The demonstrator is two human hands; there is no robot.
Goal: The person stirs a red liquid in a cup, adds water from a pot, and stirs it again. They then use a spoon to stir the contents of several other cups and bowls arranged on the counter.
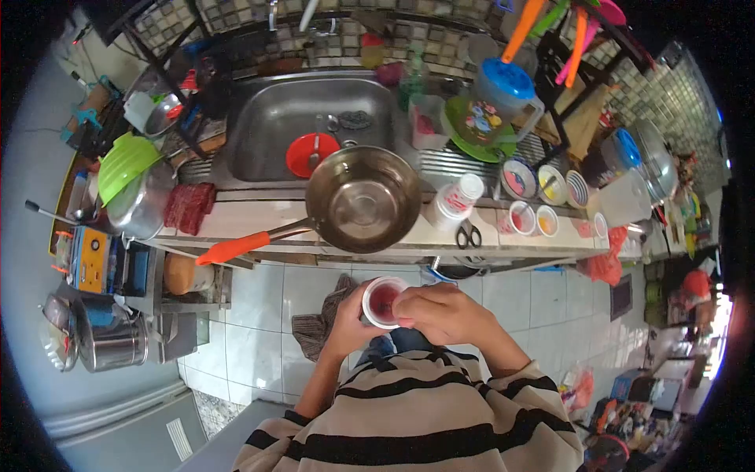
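A white cup (383, 300) with red-pink contents is held in front of my body. My left hand (349, 325) wraps round its left side. My right hand (445, 314) is closed at the cup's right rim, its fingertips over the opening; whatever they pinch is hidden. On the counter ahead rests a steel pan (366, 200) with an orange handle. To its right stand stacked white cups (454, 202), black-handled scissors (469, 235) and two small cups with red (521, 218) and yellow (546, 221) contents.
Behind the pan is a steel sink (259, 118) with a red bowl (303, 155). A blue-lidded pitcher (503, 94) stands on a green plate at the back right. A dark red cloth (189, 208) lies on the left. A brown cloth (318, 322) is on the tiled floor.
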